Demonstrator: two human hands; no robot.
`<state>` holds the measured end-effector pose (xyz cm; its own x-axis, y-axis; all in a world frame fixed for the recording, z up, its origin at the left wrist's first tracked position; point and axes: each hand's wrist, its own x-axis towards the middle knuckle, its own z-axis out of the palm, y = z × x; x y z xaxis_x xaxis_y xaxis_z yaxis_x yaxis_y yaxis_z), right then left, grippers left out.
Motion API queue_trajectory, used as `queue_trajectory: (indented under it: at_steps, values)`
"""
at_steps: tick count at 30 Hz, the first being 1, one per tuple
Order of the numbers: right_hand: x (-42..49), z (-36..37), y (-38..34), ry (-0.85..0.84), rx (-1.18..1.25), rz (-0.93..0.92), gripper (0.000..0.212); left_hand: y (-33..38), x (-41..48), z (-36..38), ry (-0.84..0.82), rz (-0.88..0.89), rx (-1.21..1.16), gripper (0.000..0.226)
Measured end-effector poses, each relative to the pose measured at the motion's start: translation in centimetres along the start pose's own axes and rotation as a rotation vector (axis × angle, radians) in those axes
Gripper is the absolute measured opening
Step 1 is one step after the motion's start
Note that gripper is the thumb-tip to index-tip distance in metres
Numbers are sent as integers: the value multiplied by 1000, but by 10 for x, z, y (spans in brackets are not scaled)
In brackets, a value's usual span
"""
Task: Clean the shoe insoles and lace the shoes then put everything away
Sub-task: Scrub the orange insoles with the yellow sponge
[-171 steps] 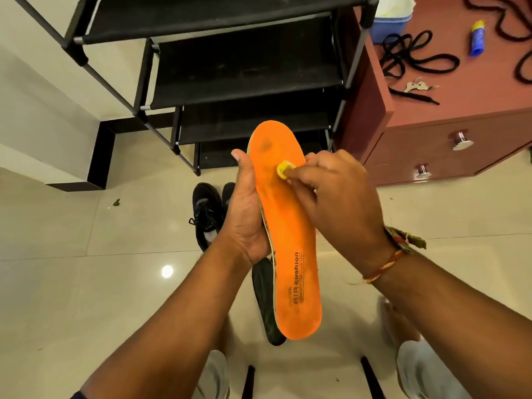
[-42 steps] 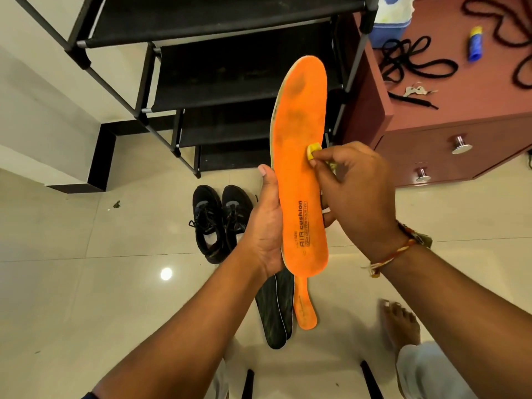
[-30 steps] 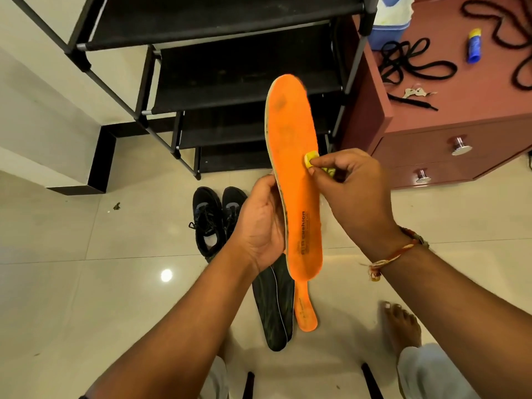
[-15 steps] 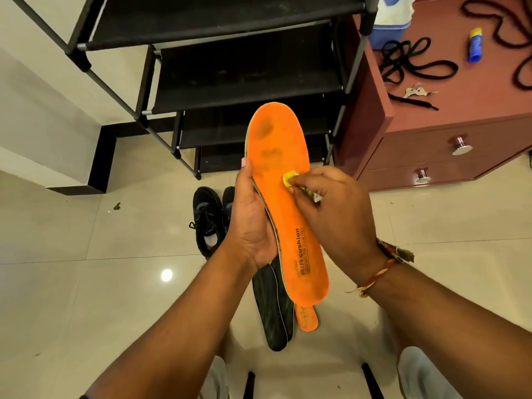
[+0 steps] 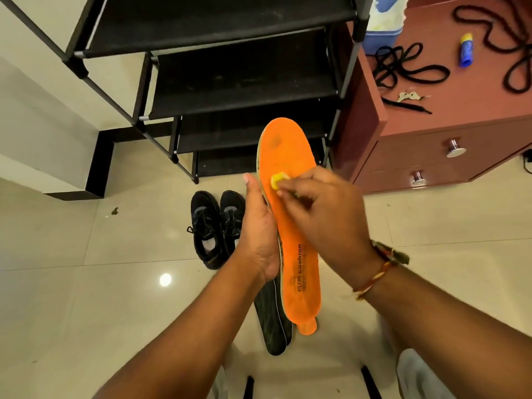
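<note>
My left hand (image 5: 259, 234) grips an orange insole (image 5: 288, 168) by its left edge and holds it upright, toe end up, over the floor. My right hand (image 5: 322, 220) pinches a small yellow cleaning piece (image 5: 277, 180) and presses it against the insole's face near the ball of the foot. Below the held one, a second orange insole (image 5: 307, 326) and dark insoles (image 5: 272, 323) lie on the floor, partly hidden. A pair of black shoes (image 5: 216, 226) stands on the tiles beside my left hand. Black laces (image 5: 403, 67) lie on the red cabinet top.
A black multi-tier shoe rack (image 5: 236, 82) stands ahead. To its right is a red-brown cabinet (image 5: 431, 156) with two drawer knobs; on it lie keys (image 5: 408, 96), a small blue and yellow tube (image 5: 465, 50) and a blue and white container (image 5: 383, 27). A dark plinth (image 5: 98, 168) is left.
The insole dropped lower and turned face-on to me. My right hand slid the yellow piece from the insole's right edge to its middle-left face.
</note>
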<state>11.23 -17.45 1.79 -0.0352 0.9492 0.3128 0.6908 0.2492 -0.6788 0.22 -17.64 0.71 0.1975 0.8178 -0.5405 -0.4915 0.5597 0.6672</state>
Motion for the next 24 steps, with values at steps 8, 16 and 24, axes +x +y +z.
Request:
queue_trajectory:
  at_steps: [8,16,24]
  values:
    - [22,-16,29,103,-117,23,24,-5,-1,3,-101,-59,52,78]
    - [5,-6,-4,53,-46,-88,19,-11,-3,2,-103,-15,41,67]
    - [28,-23,40,161,-113,79,24,-16,3,1,-225,-155,166,82]
